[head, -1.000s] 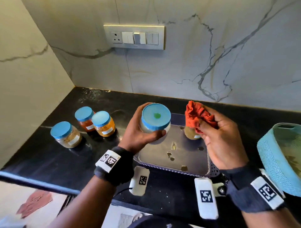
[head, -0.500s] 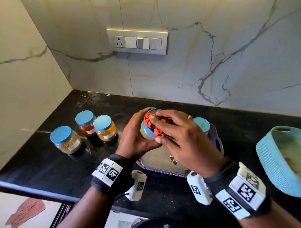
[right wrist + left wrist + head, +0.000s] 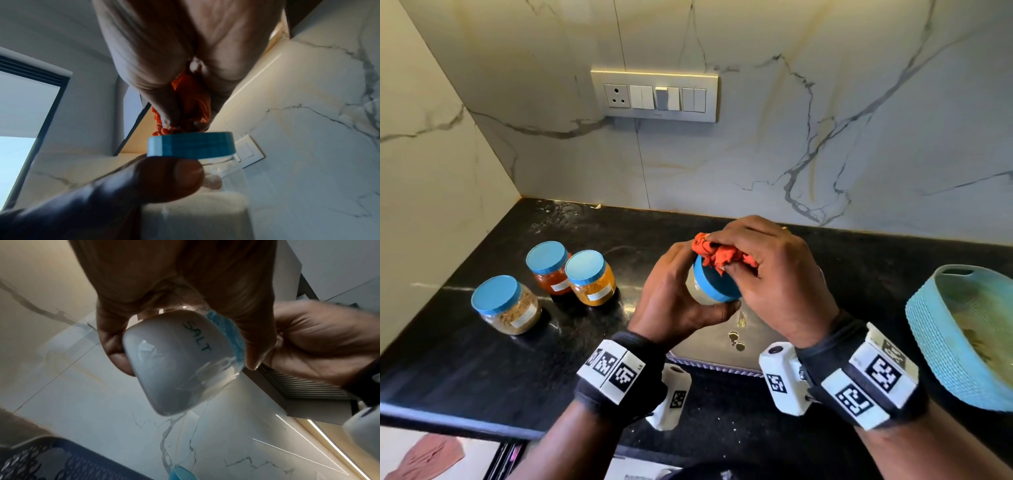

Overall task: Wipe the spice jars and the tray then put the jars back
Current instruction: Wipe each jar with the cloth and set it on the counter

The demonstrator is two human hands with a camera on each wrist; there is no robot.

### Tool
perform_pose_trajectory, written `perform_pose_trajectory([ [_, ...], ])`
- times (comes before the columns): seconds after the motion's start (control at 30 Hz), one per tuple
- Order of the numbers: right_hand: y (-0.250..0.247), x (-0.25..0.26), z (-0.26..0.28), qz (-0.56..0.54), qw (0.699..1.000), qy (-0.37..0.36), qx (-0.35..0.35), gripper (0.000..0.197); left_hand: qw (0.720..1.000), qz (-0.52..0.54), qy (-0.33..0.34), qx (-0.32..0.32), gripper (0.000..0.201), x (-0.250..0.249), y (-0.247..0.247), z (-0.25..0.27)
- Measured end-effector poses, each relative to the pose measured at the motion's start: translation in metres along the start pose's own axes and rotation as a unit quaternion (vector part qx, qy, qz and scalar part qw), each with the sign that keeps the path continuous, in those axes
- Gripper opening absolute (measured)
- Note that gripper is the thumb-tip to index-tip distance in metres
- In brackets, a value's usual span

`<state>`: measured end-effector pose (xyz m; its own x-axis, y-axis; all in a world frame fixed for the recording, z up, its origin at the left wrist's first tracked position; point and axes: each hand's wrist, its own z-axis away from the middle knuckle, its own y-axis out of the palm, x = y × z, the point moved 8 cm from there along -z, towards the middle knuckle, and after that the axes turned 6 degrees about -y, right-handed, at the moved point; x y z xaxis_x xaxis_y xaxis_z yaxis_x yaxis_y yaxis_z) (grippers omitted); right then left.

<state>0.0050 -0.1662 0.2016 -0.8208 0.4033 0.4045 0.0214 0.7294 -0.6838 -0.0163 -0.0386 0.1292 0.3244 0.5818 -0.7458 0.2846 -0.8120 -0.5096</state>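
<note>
My left hand [image 3: 681,294] grips a blue-lidded jar of salt [image 3: 710,286] above the steel tray [image 3: 715,353], tilted toward me. In the left wrist view the salt jar [image 3: 176,363] shows its "SALT" label, with my left hand [image 3: 174,308] wrapped round it. My right hand [image 3: 767,274] holds a bunched orange cloth [image 3: 717,255] pressed on the lid. From the right wrist, the orange cloth [image 3: 191,104] sits between my fingers on the blue lid [image 3: 191,144]. Three more blue-lidded jars stand on the black counter at left: brown [image 3: 506,308], red [image 3: 549,267] and yellow [image 3: 590,277].
A light blue woven basket [image 3: 935,329] stands on the counter at the right. The marble wall with a switch plate [image 3: 654,96] rises behind. The counter's front edge [image 3: 448,421] runs below my wrists. My hands hide most of the tray.
My right hand brought the orange cloth from beside the jar onto its lid and keeps it there. The left hand has tilted the jar and held it above the tray.
</note>
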Motion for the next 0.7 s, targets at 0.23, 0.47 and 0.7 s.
perform_pose_trajectory([
  [0.23,-0.009,0.025,0.025,0.017,0.998,-0.058,0.023,0.034,1.0,-0.008,-0.002,-0.013,0.086,-0.002,-0.011,-0.002],
  [0.47,-0.022,-0.016,0.018,0.039,0.999,0.005,-0.007,0.038,1.0,-0.01,-0.006,-0.018,0.082,-0.01,-0.007,0.007],
  [0.7,-0.01,0.025,0.0,-0.024,0.999,-0.022,0.022,0.04,0.999,-0.045,0.015,-0.017,0.085,-0.02,-0.017,0.004],
])
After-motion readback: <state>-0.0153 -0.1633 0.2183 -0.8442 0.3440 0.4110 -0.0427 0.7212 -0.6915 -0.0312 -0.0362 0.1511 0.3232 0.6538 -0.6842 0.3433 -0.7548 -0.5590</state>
